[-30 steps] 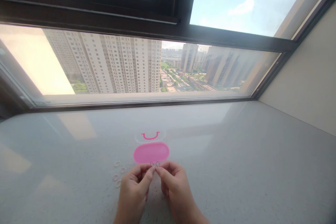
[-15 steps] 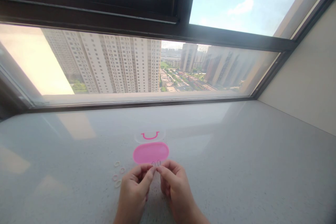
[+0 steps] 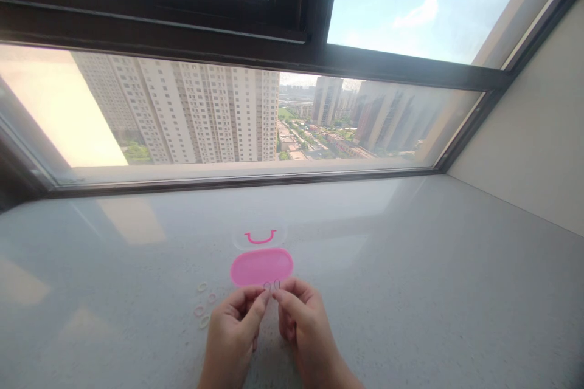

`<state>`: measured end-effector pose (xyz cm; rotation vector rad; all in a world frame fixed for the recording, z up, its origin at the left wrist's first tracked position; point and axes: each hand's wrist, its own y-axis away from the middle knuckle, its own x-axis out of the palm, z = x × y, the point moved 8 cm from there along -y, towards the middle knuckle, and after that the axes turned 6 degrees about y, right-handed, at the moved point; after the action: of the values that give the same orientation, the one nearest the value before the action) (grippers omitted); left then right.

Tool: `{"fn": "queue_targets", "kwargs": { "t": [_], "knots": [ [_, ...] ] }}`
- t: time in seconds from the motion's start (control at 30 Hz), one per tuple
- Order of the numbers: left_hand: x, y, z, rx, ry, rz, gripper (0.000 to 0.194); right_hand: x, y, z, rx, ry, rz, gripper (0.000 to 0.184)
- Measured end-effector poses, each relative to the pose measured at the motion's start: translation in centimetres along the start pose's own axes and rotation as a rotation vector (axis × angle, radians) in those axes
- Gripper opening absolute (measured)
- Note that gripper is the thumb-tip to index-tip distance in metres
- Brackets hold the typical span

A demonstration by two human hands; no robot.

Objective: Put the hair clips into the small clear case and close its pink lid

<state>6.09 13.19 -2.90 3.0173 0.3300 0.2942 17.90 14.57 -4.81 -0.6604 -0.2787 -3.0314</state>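
Thumb and forefinger of my left hand point(image 3: 237, 325) pinch a small dark hair tie point(image 3: 267, 287), whose loop stands up above the fingertips. My right hand point(image 3: 305, 325) is closed the same way on a second dark hair tie point(image 3: 277, 284). The fingertips of both hands almost meet, and the lower parts of the loops are hidden by them. Just beyond the loops lies an oval pink box base point(image 3: 261, 266). Left of my left hand, several pale hair ties lie loose, among them a yellowish one point(image 3: 202, 287) and a pinkish one point(image 3: 199, 311).
Behind the pink base rests a clear lid with a pink handle point(image 3: 260, 240). Everything lies on a pale speckled windowsill point(image 3: 410, 279). A dark window frame point(image 3: 246, 183) borders it at the back, and a white wall point(image 3: 533, 134) rises at the right.
Both hands keep their pinch on the dark hair ties, which have shifted only slightly. The box base, lid and loose hair ties stay in place.
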Motion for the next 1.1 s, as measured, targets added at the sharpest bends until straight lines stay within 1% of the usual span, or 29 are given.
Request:
{"fn": "queue_targets", "kwargs": {
  "t": [0.33,0.53,0.73,1.1],
  "knots": [
    [0.09,0.20,-0.49,0.001,0.017,-0.017,0.031,0.10,-0.12,-0.21,0.019,-0.016,-0.001,0.022],
    [0.10,0.17,-0.39,0.004,0.027,-0.013,0.031,0.05,-0.10,-0.27,0.030,-0.011,-0.008,0.023],
    [-0.03,0.23,-0.25,0.003,0.036,-0.012,0.030,0.12,-0.11,-0.43,0.036,-0.049,0.001,0.022],
    [0.13,0.24,-0.78,0.031,0.050,-0.014,0.028,0.17,-0.06,-0.24,0.039,-0.080,-0.011,0.019]
  ]
}}
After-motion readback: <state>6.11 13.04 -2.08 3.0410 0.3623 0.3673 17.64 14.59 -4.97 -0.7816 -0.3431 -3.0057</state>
